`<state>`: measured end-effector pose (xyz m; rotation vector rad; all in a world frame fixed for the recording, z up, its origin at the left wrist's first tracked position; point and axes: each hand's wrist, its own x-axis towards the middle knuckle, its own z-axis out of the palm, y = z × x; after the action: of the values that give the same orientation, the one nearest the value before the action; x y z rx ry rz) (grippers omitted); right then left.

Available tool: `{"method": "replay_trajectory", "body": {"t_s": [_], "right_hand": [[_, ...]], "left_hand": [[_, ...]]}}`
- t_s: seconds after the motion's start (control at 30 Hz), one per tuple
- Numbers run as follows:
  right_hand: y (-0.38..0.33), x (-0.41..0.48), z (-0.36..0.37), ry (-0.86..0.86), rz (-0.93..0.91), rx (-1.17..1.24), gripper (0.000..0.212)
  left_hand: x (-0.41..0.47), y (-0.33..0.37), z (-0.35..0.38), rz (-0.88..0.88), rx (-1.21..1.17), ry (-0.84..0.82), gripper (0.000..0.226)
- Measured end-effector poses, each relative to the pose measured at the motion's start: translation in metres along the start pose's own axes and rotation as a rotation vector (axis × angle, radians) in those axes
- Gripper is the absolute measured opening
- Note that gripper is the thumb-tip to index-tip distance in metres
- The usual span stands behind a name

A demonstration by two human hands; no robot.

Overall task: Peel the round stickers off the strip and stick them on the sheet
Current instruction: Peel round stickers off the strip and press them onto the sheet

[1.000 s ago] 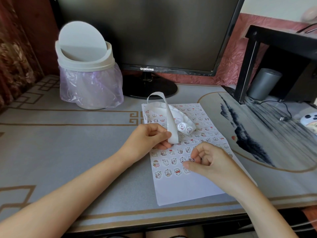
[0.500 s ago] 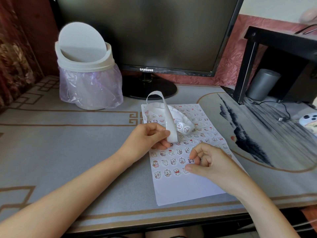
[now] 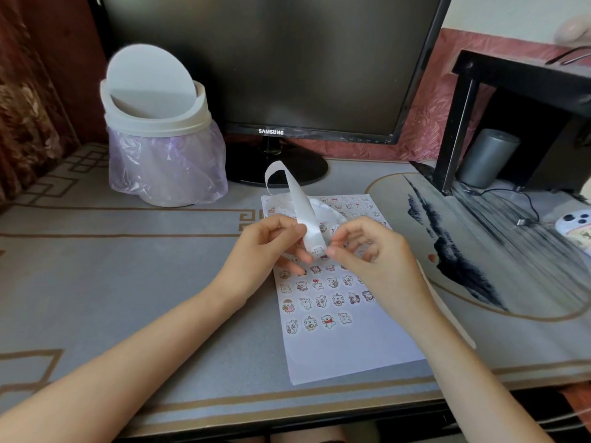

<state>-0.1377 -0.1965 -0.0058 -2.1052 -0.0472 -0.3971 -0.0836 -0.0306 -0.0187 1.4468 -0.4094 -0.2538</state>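
Note:
A white sheet [image 3: 358, 350] lies flat on the desk, and rows of small round cartoon stickers [image 3: 319, 302] cover most of it. My left hand [image 3: 265, 254] pinches a long white backing strip [image 3: 303, 212] just above the sheet. The strip's free end curls up in a loop toward the monitor. A round sticker [image 3: 318, 251] sits at the strip's lower end. My right hand [image 3: 371, 260] is right beside it with fingers curled. Its thumb and forefinger tips pinch at that sticker's edge.
A white swing-lid bin [image 3: 160, 129] with a purple liner stands at the back left. A black monitor [image 3: 271, 65] is behind the sheet. At the right are a black shelf [image 3: 511, 91], a grey cylinder [image 3: 489, 158], a cable and a white controller [image 3: 575, 223].
My right hand has lifted off the sheet, where it was pressing down near the lower rows, and has come up to the strip's lower end. My left hand has shifted slightly with the strip.

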Motion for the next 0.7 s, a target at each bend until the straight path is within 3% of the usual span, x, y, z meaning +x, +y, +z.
{"method": "replay_trajectory", "body": {"t_s": [0.33, 0.7], "right_hand": [[0.0010, 0.0054, 0.0089, 0.022, -0.053, 0.080, 0.016], [0.0039, 0.0051, 0.0086, 0.048, -0.061, 0.074, 0.014]], "left_hand": [[-0.0002, 0.0026, 0.0022, -0.014, -0.055, -0.025, 0.022], [0.0000, -0.0035, 0.0012, 0.002, 0.017, -0.089, 0.011]]}}
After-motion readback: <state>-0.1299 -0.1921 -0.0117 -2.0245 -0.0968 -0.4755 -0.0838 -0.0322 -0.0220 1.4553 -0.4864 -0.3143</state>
